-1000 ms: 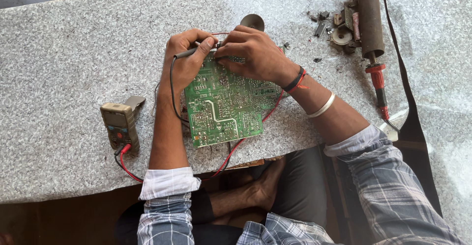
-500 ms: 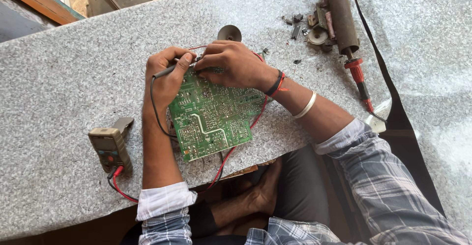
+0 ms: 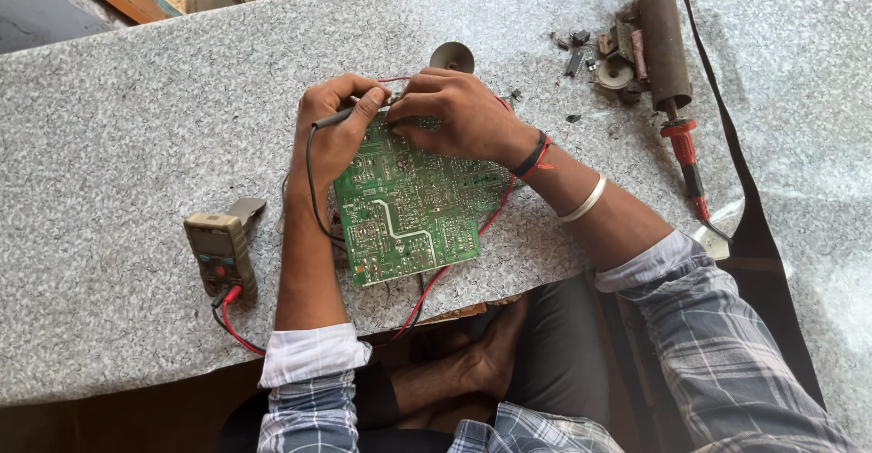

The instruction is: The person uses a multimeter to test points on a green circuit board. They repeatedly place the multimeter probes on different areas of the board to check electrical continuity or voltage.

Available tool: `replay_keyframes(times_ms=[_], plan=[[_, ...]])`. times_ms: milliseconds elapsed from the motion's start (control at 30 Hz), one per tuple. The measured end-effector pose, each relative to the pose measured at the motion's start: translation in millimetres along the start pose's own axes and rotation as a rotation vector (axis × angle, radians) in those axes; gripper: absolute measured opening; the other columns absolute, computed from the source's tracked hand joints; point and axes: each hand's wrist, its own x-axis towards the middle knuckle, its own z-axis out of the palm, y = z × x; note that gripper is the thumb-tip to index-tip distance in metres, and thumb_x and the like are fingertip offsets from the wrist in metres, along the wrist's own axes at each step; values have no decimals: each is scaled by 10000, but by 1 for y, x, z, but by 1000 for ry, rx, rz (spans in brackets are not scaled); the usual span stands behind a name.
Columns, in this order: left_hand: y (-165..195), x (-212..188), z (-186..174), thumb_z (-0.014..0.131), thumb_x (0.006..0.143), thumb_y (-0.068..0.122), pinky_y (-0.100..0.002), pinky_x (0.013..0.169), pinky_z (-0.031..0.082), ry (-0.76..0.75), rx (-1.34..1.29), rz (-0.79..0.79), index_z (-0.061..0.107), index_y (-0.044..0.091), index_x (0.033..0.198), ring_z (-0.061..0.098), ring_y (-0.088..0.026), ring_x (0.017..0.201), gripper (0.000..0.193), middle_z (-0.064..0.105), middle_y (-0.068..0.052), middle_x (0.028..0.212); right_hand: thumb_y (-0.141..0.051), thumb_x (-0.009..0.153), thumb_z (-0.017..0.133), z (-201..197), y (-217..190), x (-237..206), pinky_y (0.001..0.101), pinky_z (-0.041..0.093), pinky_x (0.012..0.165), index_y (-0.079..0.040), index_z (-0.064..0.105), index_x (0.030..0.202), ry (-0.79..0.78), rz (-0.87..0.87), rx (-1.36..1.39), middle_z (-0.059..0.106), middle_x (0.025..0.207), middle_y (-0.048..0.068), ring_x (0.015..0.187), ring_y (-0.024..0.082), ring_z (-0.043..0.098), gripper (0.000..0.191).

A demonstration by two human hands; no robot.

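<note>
Plaid sleeves with white rolled cuffs, a silver bangle (image 3: 586,200), black-and-red wristbands (image 3: 533,155).

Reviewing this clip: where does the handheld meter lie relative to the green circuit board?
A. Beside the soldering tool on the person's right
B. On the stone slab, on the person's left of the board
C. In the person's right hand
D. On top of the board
B: the meter lies on the stone slab past the left forearm, apart from the circuit board, its red and black leads trailing toward the board.
</note>
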Motion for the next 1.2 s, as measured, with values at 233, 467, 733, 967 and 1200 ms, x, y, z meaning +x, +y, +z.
replay_keyframes(times_ms=[233,467,733,967,1200], plan=[[1,1,1,691,1016,163,-232,591,522,-3,-22,16,772,12,1056,680,-70,725,176,767,-59,883,-178,914,810,3,2,0,408,570,810,-100,761,1067,-16,22,-39,699,988,51,953,248,687,179],[3,0,1,692,1016,163,-220,559,484,-1,-32,2,775,15,1058,642,-49,690,175,753,-46,848,-173,929,803,4,4,-1,412,571,820,-94,757,1127,16,-1,-60,701,1013,62,968,256,684,218],[1,1,2,697,1019,173,-226,567,469,7,-24,12,778,12,1058,619,-50,693,185,743,-41,829,-168,950,794,6,8,-2,394,581,813,-89,757,1149,55,42,-49,713,1041,75,973,246,694,217],[-2,2,2,698,1019,177,-226,582,485,3,-11,37,775,13,1048,641,-57,710,183,744,-40,838,-197,962,805,2,12,-2,396,568,766,-85,777,1079,18,45,-89,712,981,65,925,236,689,164],[-1,1,1,698,1018,170,-226,584,491,4,-15,33,778,16,1046,641,-59,711,176,749,-40,846,-198,933,819,4,9,-2,388,572,774,-110,784,1096,20,-21,-127,702,963,41,927,231,676,188]])
